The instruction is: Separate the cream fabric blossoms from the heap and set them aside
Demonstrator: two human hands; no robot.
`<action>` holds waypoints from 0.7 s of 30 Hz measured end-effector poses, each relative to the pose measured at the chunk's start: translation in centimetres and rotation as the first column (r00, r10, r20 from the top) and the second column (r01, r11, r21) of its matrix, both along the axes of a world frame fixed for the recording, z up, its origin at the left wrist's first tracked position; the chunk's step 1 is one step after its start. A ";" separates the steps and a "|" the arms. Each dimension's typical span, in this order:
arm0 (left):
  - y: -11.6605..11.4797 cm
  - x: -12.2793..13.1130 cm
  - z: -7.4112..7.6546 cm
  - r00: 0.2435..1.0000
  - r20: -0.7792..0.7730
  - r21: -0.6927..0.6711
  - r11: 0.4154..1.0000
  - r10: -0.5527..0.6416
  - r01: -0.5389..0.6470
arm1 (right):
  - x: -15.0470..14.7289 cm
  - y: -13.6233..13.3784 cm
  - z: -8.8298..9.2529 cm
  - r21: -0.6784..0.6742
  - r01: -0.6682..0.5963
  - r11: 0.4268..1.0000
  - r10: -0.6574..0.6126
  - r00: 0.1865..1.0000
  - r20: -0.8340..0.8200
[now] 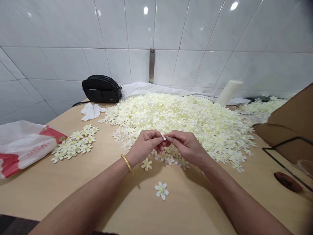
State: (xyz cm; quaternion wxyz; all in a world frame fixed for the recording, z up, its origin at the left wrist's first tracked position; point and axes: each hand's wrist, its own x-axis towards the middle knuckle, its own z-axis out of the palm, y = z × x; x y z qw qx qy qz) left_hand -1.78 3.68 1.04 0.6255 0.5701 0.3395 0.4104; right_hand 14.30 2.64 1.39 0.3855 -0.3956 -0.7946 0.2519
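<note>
My left hand (149,143), with a gold bangle on its wrist, pinches a small white artificial flower (164,137) whose shape is mostly covered by fingers. From the other side, my right hand (187,145) closes thumb and forefinger on the same flower. Both hands meet just in front of a big heap of pale yellow-white artificial flowers (171,111). One single flower (161,190) lies face up on the table nearer to me, and another loose flower (146,164) rests beside my left wrist.
Flowers in a flat group (75,143) lie at left beside a white-and-red plastic bag (26,147). Behind them are crumpled tissue (92,111) and a black pouch (102,88). A white roll (229,92), cardboard (288,124) and a black metal frame (276,156) stand at right. A tiled wall closes the back.
</note>
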 end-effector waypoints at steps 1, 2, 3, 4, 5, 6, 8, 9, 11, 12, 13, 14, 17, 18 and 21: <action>0.0 0.0 0.0 1.000 0.001 0.000 1.000 0.001 -0.001 | 0.0 0.0 0.0 -0.001 -0.005 1.000 0.005 1.000 -0.002; 0.0 0.0 0.1 1.000 0.002 -0.001 1.000 0.001 -0.001 | 0.1 0.0 -0.1 0.000 -0.009 1.000 0.009 1.000 -0.004; 0.0 -0.1 0.1 1.000 0.002 -0.001 1.000 -0.002 0.002 | 0.1 0.0 -0.1 0.002 -0.012 1.000 0.012 1.000 -0.006; 0.0 -0.1 0.1 1.000 0.001 -0.003 1.000 -0.003 0.003 | 0.1 0.0 -0.1 0.006 -0.016 1.000 0.016 1.000 -0.007; 0.0 -0.1 0.1 1.000 -0.001 -0.004 1.000 -0.006 0.006 | 0.1 0.0 -0.1 0.009 -0.017 1.000 0.017 1.000 -0.006; 0.0 -0.1 0.1 1.000 -0.003 -0.006 1.000 -0.009 0.009 | 0.1 0.0 -0.1 0.014 -0.018 1.000 0.018 1.000 -0.002; 0.0 -0.2 0.2 1.000 -0.010 -0.007 1.000 -0.015 0.015 | 0.1 0.0 -0.1 0.031 -0.016 0.999 0.016 1.000 0.012; 0.0 -0.2 0.3 1.000 -0.019 -0.005 1.000 -0.016 0.016 | 0.1 0.0 -0.1 0.043 -0.016 0.999 0.015 1.000 0.021; 0.0 -0.2 0.3 0.999 -0.038 0.002 1.000 -0.015 0.015 | 0.1 0.1 -0.1 0.073 -0.023 0.997 0.020 0.999 0.047; 0.0 -0.2 0.4 0.999 -0.050 0.007 1.000 -0.012 0.012 | 0.1 0.1 -0.1 0.091 -0.032 0.995 0.026 0.998 0.062; 0.0 -0.2 0.4 0.998 -0.062 0.013 1.000 -0.009 0.010 | 0.1 0.1 -0.1 0.111 -0.039 0.993 0.030 0.996 0.079; 0.0 -0.2 0.4 0.997 -0.074 0.021 1.000 -0.007 0.008 | 0.2 0.1 -0.1 0.133 -0.047 0.990 0.034 0.995 0.095; 0.0 -0.1 0.1 0.994 -0.109 0.053 0.998 -0.013 0.019 | 0.2 0.1 -0.1 0.183 -0.063 0.981 0.037 0.989 0.143; 0.0 -0.1 0.0 0.992 -0.122 0.061 0.998 -0.018 0.025 | 0.2 0.1 -0.1 0.193 -0.070 0.979 0.039 0.986 0.159; 0.0 0.0 -0.2 0.988 -0.151 0.065 0.997 -0.028 0.038 | 0.2 0.1 -0.1 0.211 -0.087 0.974 0.046 0.981 0.190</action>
